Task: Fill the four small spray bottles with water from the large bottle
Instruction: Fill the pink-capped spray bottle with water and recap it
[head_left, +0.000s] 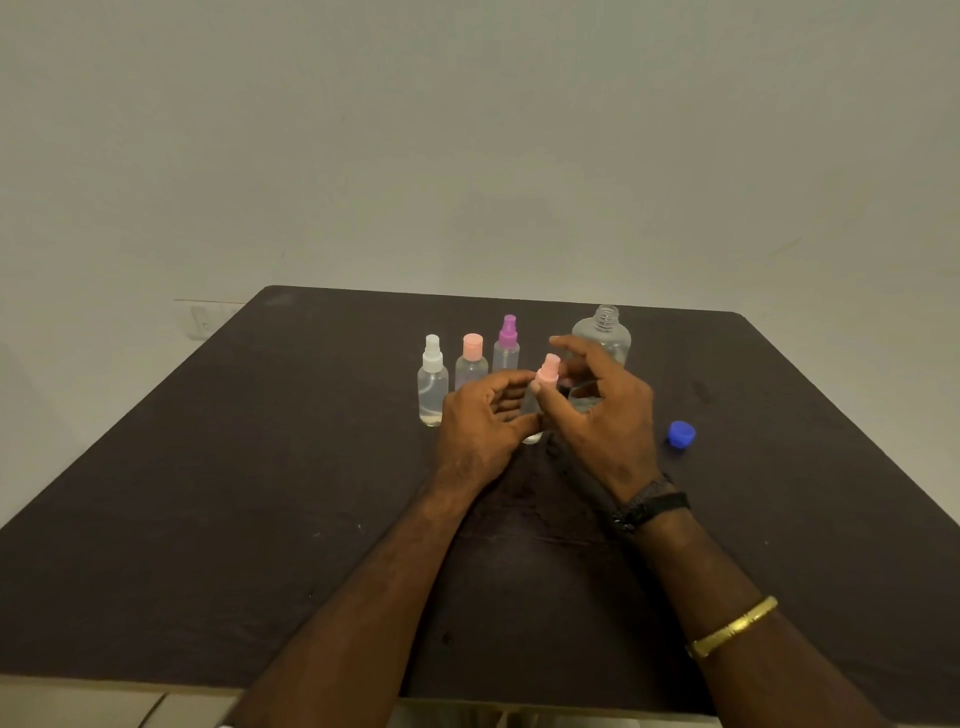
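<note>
Three small bottles (471, 366) left, big bottle (602, 332) behind right hand (608, 415) pinching a pink sprayer (548, 370), blue cap (681, 434) right; left hand (480, 426) grips fourth bottle (531, 402).

Setting was a plain indoor room, dimly lit. A bare pale wall (467, 156) filled the upper half of the view, broken only by a white socket plate (200, 321) low at left. A dark, matte-topped bench (260, 467) stood with its far edge near that wall. Pale tiled floor (104, 709) showed under its near edge. Whether home or office could not be told.
</note>
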